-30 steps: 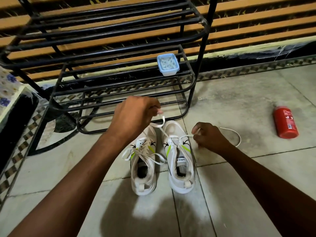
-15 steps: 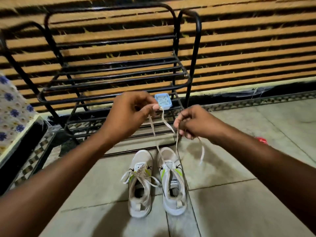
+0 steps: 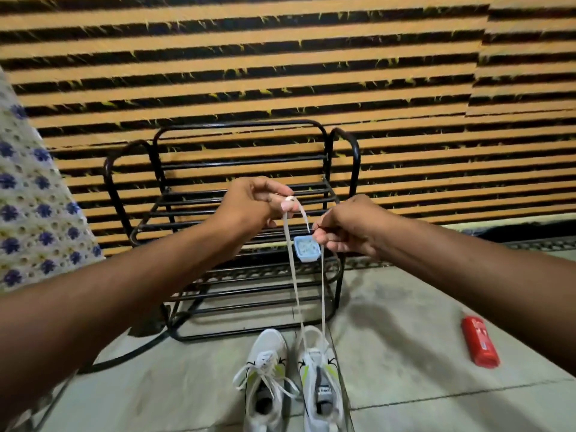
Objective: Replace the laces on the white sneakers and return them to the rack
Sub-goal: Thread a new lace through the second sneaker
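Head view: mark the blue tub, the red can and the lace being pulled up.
blue tub (image 3: 306,249): head view, middle of its top face.
red can (image 3: 480,342): head view, middle of its body.
lace (image 3: 294,277): head view, midway along the left-hand raised strand.

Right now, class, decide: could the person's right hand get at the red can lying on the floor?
Probably yes: the red can lies on open floor on that side, but the right hand pinches a lace it should release first.
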### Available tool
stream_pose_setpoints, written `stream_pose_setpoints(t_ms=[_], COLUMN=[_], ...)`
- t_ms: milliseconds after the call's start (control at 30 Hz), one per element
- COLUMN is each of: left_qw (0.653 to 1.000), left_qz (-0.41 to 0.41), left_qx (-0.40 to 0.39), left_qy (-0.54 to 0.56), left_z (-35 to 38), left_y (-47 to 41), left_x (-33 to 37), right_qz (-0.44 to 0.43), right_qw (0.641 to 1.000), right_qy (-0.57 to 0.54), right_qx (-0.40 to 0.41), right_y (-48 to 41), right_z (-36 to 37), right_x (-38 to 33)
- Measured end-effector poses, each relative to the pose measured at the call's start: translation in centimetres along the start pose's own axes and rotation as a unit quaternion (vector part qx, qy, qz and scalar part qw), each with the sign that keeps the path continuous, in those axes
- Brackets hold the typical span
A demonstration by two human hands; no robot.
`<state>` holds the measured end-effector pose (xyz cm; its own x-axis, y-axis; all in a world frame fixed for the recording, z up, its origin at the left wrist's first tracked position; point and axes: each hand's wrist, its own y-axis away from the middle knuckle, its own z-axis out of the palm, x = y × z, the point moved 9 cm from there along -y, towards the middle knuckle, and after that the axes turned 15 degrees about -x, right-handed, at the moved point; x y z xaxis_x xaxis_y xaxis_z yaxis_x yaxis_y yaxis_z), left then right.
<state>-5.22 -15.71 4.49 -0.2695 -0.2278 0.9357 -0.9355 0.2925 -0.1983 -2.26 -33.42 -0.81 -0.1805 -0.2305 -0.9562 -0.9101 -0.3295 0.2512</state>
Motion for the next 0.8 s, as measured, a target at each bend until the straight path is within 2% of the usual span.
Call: stream_pose_setpoints(t_ms=[200,300,400,567,800], left_qw=[0.999,0.997,0.993,0.992,0.985], left_qz=[0.008,0.023,0.04,0.043,0.054], left_qx=[0.035,0.067,0.106,0.118,0.144], left_qy=[0.001,0.019,0.04,0.033,0.078], left_z=[-1.4,-1.9,-2.3,-1.9,-2.3], left_y=[-1.3,-1.6,-1.5,-2.2,-3.1], left_x=[2.6,2.8,2.4,2.8,4.2], right_qz=[-0.023,-0.061,-0.095,-0.123,-0.148], right_qw=[0.999,0.996,0.99,0.969,0.965], right_qy=[0.022,0.014,0.07,0.147,0.16], right_qx=[0.022,0.057,0.077,0.156,0.144], right_y=[-0.3,-0.7,-1.0,-1.7,-2.3], right_z=[1.1,0.7,0.9,1.0,1.1], right_x=[-1.6,-1.2,-1.2,-2.3,-2.0])
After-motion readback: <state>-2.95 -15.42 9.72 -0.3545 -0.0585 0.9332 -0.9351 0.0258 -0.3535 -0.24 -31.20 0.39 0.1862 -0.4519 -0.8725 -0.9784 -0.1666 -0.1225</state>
